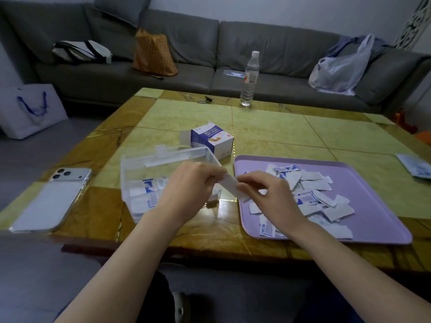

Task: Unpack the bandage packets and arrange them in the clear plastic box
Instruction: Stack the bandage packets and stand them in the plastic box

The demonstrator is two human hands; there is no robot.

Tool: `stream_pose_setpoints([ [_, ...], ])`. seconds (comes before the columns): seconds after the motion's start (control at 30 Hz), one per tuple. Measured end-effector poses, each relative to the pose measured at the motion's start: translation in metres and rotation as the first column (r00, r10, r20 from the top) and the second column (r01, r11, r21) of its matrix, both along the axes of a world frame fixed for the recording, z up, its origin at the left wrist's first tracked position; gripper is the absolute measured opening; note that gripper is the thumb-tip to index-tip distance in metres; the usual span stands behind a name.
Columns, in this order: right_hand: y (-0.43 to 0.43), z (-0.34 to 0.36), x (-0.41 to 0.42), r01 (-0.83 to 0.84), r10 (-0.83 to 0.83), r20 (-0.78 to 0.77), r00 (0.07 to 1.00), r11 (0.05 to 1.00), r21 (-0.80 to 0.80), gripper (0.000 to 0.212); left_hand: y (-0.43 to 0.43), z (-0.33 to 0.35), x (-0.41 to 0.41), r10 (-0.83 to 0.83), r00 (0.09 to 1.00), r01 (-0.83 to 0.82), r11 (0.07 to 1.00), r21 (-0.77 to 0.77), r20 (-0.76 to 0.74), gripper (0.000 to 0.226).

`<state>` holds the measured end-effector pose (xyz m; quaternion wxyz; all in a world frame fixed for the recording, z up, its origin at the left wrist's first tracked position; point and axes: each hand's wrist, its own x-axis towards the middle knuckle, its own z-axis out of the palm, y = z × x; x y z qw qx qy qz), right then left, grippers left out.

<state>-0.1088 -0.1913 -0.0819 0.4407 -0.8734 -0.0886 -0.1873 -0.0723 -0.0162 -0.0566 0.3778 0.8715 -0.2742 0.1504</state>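
Note:
Between my two hands a white bandage packet [229,185] is held above the table, in the gap between box and tray. My left hand [191,185] pinches its upper left end and my right hand [265,194] pinches its lower right end. The clear plastic box [130,166] stands left of them with several packets [144,187] lying flat inside; my left hand hides part of it. A purple tray [373,206] on the right holds a loose pile of white and blue packets [310,194]. An opened blue and white bandage carton [213,142] stands behind the box.
A phone [50,199] lies face down at the table's left edge. A water bottle [249,80] stands at the far edge, with keys [205,100] to its left. Another packet bundle [417,167] lies at the right edge. A grey sofa with bags runs behind the table.

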Motion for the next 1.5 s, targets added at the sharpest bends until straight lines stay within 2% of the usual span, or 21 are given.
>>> stream_pose_setpoints([
  [0.07, 0.012, 0.011, 0.006, -0.004, 0.004, 0.014, 1.0, 0.999, -0.034, 0.016, 0.009, 0.001, 0.002, 0.024, 0.999, -0.023, 0.999, -0.037, 0.023, 0.021],
  [0.2, 0.03, 0.029, 0.017, -0.042, 0.038, -0.063, 0.997, 0.997, -0.067, 0.013, 0.026, 0.004, 0.007, 0.076, 0.997, -0.074, 0.99, -0.118, 0.013, 0.014],
  [0.4, 0.07, 0.048, 0.034, -0.161, 0.163, -0.24, 0.957, 0.987, 0.027, 0.012, 0.056, 0.008, 0.012, 0.151, 0.989, -0.149, 0.971, -0.189, -0.003, 0.008],
  [0.6, 0.103, 0.054, 0.049, -0.182, 0.181, -0.293, 0.939, 0.983, 0.024, 0.015, 0.083, 0.007, 0.014, 0.217, 0.976, -0.213, 0.953, -0.217, -0.006, 0.01],
  [0.7, 0.11, 0.05, 0.065, -0.098, 0.087, -0.36, 0.929, 0.995, -0.013, 0.017, 0.098, -0.001, 0.018, 0.32, 0.945, -0.326, 0.936, -0.133, -0.07, 0.02],
  [0.8, 0.115, 0.04, 0.084, -0.023, 0.002, -0.486, 0.874, 0.999, -0.037, 0.017, 0.113, -0.012, 0.02, 0.484, 0.861, -0.471, 0.875, 0.115, -0.158, 0.034],
  [0.9, 0.123, 0.029, 0.093, -0.014, -0.02, -0.605, 0.796, 0.999, -0.051, 0.017, 0.124, -0.022, 0.021, 0.511, 0.821, -0.467, 0.857, 0.217, -0.254, 0.04],
  [0.97, 0.132, 0.025, 0.096, -0.028, -0.033, -0.649, 0.76, 0.996, -0.083, 0.02, 0.129, -0.026, 0.022, 0.491, 0.814, -0.433, 0.869, 0.238, -0.311, 0.042],
  [1.07, 0.146, 0.024, 0.101, -0.076, -0.093, -0.686, 0.722, 0.974, -0.212, 0.028, 0.131, -0.029, 0.02, 0.464, 0.817, -0.402, 0.884, 0.239, -0.343, 0.045],
  [1.2, 0.162, 0.027, 0.103, -0.147, -0.165, -0.698, 0.696, 0.92, -0.364, 0.015, 0.13, -0.032, 0.017, 0.455, 0.82, -0.4, 0.889, 0.223, -0.346, 0.046],
  [1.33, 0.174, 0.027, 0.1, -0.203, -0.194, -0.731, 0.654, 0.886, -0.417, 0.013, 0.129, -0.034, 0.015, 0.454, 0.819, -0.396, 0.889, 0.229, -0.351, 0.047],
  [1.5, 0.185, 0.025, 0.102, -0.297, -0.23, -0.708, 0.668, 0.789, -0.537, 0.02, 0.129, -0.036, 0.016, 0.447, 0.822, -0.393, 0.894, 0.217, -0.354, 0.047],
])
